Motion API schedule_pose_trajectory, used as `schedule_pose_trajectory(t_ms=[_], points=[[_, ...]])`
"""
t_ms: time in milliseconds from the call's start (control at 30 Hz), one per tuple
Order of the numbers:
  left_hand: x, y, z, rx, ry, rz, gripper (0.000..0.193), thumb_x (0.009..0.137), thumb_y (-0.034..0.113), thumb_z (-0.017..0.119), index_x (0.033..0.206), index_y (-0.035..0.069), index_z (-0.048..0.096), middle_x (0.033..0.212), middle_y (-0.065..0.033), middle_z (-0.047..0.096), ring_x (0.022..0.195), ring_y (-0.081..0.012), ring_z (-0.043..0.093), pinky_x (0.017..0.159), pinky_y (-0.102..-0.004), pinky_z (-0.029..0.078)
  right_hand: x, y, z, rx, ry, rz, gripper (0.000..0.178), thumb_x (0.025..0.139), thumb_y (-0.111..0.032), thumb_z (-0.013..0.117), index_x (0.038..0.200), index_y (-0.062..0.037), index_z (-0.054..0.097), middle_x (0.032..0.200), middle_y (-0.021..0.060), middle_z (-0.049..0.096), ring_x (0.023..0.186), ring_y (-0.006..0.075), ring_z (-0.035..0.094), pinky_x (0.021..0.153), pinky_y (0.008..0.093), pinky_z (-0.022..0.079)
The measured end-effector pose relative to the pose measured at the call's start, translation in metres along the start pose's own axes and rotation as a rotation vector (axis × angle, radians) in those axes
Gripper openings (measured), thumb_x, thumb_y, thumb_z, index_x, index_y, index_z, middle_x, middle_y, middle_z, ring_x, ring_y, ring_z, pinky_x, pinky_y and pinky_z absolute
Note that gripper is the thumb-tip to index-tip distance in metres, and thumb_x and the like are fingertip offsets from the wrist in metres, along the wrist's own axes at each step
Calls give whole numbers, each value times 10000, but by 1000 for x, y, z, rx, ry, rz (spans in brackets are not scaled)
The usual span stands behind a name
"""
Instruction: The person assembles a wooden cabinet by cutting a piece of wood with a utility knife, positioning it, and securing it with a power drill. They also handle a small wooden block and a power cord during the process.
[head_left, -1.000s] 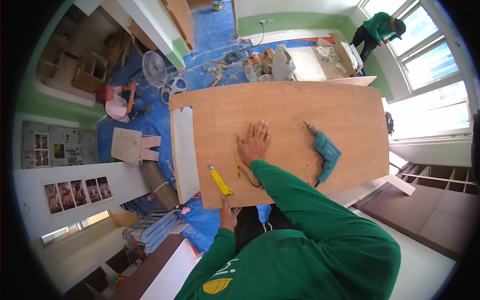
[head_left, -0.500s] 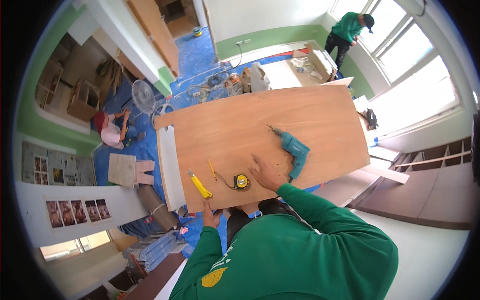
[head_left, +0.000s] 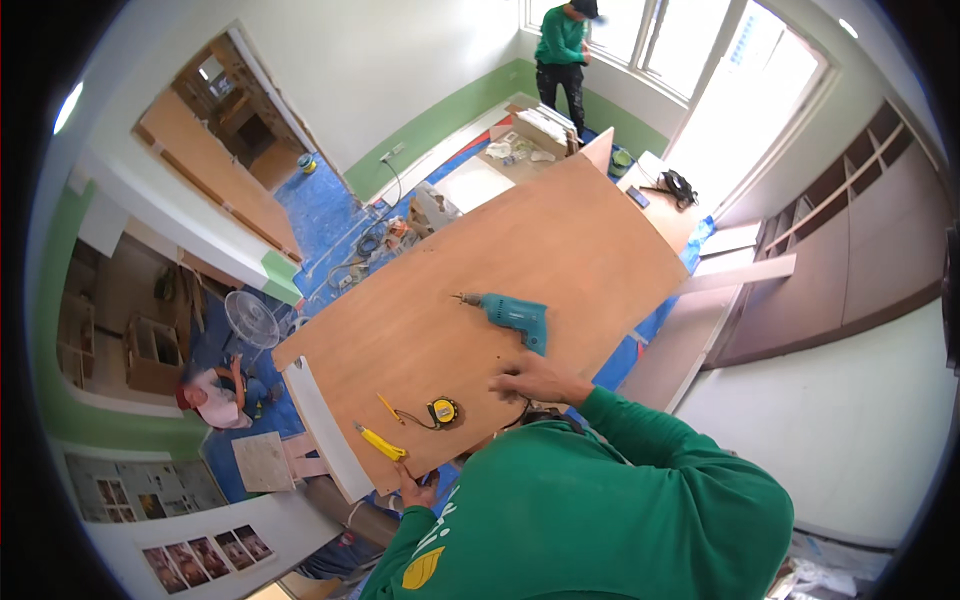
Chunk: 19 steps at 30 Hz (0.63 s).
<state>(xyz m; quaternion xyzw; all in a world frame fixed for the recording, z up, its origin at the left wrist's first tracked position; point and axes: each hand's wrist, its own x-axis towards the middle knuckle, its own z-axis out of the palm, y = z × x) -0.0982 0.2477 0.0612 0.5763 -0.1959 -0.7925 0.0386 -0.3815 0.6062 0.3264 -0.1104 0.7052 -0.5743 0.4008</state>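
A large wooden board (head_left: 600,250) lies flat in front of me like a tabletop. My left hand (head_left: 418,487) is at its near left edge, thumb and fingers around the rim, close to a yellow utility knife (head_left: 380,442). My right hand (head_left: 540,380) is over the board, holding nothing, with its fingers apart and slightly bent. Just beyond it a teal power drill (head_left: 515,316) rests on its side, bit pointing left; the lower end of its handle is near my hand. A yellow and black tape measure (head_left: 443,411) and a pencil (head_left: 388,407) lie between my hands.
A white strip (head_left: 325,425) runs along the board's left end. A person in green (head_left: 562,50) stands by the far windows; another in a red cap (head_left: 215,400) sits low at left near a fan (head_left: 251,319). Bags and cables lie on blue floor sheeting (head_left: 315,205). Brown panels (head_left: 800,280) stand at right.
My view has turned, so the board appears tilted and the room shifted. My right hand's outstretched fingers have bent, and it now appears nearer the drill's handle. My left hand stays at the edge.
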Motion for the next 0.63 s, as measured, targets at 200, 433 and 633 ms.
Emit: schedule_pose_trajectory(t_ms=[200, 433, 633], points=[[17, 3, -12, 99, -33, -89, 810, 935, 736, 647, 1485, 157, 517, 1437, -179, 532, 1287, -402, 524, 1108, -552, 452, -77, -187, 10, -10, -73, -865, 218, 1044, -209, 655, 1135, -23, 724, 1026, 101, 755, 874, 197, 684, 782, 359, 554], [-16, -7, -10, 140, 163, 50, 889, 900, 791, 639, 1503, 156, 490, 1424, -163, 544, 1256, -415, 576, 1140, -583, 402, -147, -275, -5, -400, -90, -1826, 276, 978, -159, 639, 1204, -2, 673, 1023, 150, 689, 904, 268, 679, 738, 408, 537], [15, -10, -16, 283, 84, -50, 888, 900, 796, 633, 1523, 188, 459, 1465, -147, 514, 1325, -385, 540, 1152, -576, 384, -138, -262, 20, -627, -87, -1688, 423, 912, -186, 667, 1283, 11, 614, 1000, 174, 649, 920, 301, 678, 738, 438, 537]])
